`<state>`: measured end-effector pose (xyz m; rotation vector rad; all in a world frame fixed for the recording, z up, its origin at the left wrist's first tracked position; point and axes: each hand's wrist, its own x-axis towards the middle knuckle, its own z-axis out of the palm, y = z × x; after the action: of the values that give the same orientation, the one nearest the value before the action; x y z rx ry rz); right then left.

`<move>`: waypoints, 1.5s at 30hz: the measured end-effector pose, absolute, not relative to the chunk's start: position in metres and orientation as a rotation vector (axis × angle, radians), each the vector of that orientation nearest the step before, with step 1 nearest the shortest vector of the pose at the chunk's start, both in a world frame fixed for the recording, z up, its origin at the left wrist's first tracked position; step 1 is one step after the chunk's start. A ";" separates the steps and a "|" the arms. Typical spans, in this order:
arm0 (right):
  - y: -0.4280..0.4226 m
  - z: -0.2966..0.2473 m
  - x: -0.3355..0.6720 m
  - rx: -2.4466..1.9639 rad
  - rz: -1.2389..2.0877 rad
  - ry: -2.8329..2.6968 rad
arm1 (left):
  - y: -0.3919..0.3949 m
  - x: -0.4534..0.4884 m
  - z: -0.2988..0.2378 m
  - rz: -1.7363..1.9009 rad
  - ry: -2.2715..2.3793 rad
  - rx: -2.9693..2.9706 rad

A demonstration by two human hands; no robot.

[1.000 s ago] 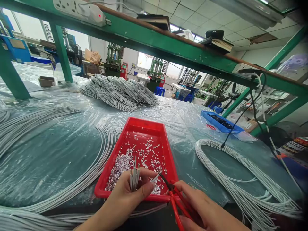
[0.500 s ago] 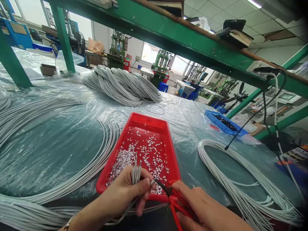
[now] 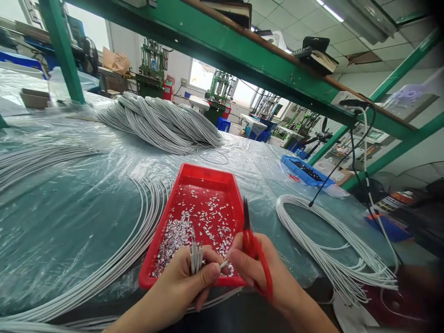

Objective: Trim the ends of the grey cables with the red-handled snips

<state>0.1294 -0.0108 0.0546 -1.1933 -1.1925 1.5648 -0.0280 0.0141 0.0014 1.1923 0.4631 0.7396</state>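
My left hand [image 3: 189, 277] is closed around several grey-white cables [image 3: 196, 259], their stripped ends pointing up. Another cable end [image 3: 224, 264] sticks out to the right between its thumb and finger. Close beside that end, my right hand [image 3: 256, 268] grips red-handled scissors [image 3: 250, 240], with the dark blades pointing up and seemingly together. Its thumb and fingertip are near the cable end; whether they touch it I cannot tell. Both hands are over the near edge of a red tray [image 3: 237, 194], where small silvery foil scraps [image 3: 176, 236] are scattered and heaped on the left.
Cable bundles [image 3: 138, 240] curve along the left of the plastic-covered table. A large cable pile [image 3: 159, 122] lies behind the tray, and a coil [image 3: 298, 222] to the right. A blue tray [image 3: 305, 171] holds black parts. A green shelf beam [image 3: 222, 51] crosses overhead, with hanging cords [image 3: 367, 180].
My right hand has swung the scissors upright, away from the cable end, and brought its fingertips near that end. My left hand keeps its hold on the cables. The camera view has shifted right.
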 end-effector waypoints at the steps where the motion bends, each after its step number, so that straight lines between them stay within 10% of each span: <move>1: -0.009 0.050 0.127 -1.156 1.613 -1.139 | 0.016 -0.028 0.001 0.728 0.452 1.216; 11: 0.003 0.051 0.124 -1.306 1.501 -1.013 | 0.029 -0.014 0.003 0.868 0.611 1.046; 17: 0.035 0.037 0.121 -1.068 1.992 -1.061 | 0.039 -0.013 -0.010 0.887 0.310 0.697; 25: 0.061 0.053 0.143 -1.479 1.134 -1.501 | 0.044 -0.021 0.004 0.856 0.565 0.588; 45: 0.034 0.085 0.178 -1.855 1.359 -2.338 | 0.037 -0.011 0.006 1.042 0.849 0.740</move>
<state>0.1784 0.0343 0.0853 -1.8552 -2.3378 1.3585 -0.0114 0.0366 0.0056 0.7399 0.8493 1.0420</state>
